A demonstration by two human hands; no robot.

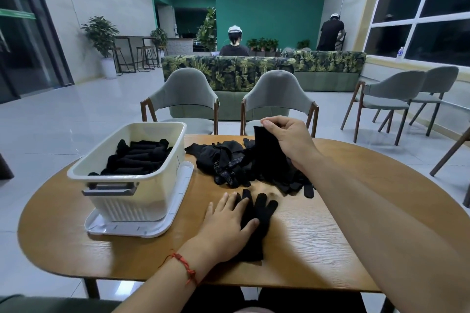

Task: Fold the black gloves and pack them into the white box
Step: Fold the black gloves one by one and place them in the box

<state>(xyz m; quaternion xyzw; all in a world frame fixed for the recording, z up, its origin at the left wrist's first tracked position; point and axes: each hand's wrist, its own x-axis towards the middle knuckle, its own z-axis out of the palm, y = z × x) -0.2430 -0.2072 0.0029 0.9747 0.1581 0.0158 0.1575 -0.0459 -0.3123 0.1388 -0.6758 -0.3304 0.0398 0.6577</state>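
Right now your left hand lies with fingers straight and spread, pressing one black glove flat on the tabletop. Your right hand has its fingers clamped on the top edge of a second glove, hanging over the loose pile. Bare wood lies open to your right, out to the rounded edge. The white box, holding folded gloves, stands on a white tray just left of the pile.

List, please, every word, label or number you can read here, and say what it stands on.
No text can be read in this view.
Bottle on the windowsill: label too small to read.
White box: a faint triangle mark on its side, no legible characters.
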